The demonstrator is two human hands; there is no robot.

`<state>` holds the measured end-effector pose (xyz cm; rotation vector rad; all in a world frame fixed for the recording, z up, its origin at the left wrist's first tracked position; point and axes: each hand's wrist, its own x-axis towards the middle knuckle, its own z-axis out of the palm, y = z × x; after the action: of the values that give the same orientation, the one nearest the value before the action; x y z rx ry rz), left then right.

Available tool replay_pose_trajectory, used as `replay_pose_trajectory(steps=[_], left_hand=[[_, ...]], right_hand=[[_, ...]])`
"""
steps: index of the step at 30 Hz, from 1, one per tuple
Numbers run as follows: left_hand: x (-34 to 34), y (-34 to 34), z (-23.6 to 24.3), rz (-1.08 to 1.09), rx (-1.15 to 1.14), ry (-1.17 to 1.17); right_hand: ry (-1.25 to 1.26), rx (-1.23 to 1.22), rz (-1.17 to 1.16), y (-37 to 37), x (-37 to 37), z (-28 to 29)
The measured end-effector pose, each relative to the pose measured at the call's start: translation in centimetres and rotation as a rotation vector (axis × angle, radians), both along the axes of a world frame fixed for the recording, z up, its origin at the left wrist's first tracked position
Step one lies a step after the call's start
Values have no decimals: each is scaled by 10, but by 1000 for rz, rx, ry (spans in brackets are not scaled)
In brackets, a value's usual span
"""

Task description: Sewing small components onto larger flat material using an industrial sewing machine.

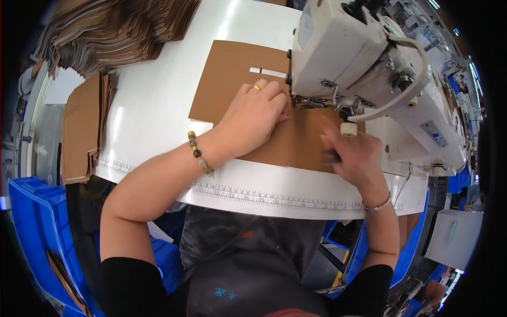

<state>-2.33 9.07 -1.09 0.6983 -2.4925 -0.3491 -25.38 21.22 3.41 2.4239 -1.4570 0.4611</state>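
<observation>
Reference: the sewing machine [338, 63]. The brown sheet [227, 68] lies flat on the white table [153, 113], partly beneath the machine's head. My left hand [257, 113], just left of the machine, rests on the sheet, fingers bent close together; whether they pinch it, I cannot tell. My right hand [360, 158], on the machine's near side, is partly curled (blurred; its hold I cannot tell). Brown pieces [121, 34] stand piled well left of the machine.
</observation>
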Motion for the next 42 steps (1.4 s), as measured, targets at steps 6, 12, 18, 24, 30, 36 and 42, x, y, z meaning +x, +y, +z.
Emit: replay_pose_trajectory(steps=[6,12,18,24,30,36,42], left_hand=[[3,-9,0,9,-96,3],[3,0,10,22,107,135],[6,6,11,-18,-123,-6],[14,-2,21,73,-352,-133],[15,2,26,49,-318,-156],[19,14,38,-132,78,-310],[22,12,44,-175,107,-326]], right_hand=[[217,-104,-114,-20,9,-31],[55,1,-95,-19,7,-41],[30,113,-60,-11,22,-36],[-18,117,-76,-10,28,-37],[-57,120,-34,-10,39,-33],[-98,93,-58,-9,44,-39],[-129,212,0,-2,41,-29]])
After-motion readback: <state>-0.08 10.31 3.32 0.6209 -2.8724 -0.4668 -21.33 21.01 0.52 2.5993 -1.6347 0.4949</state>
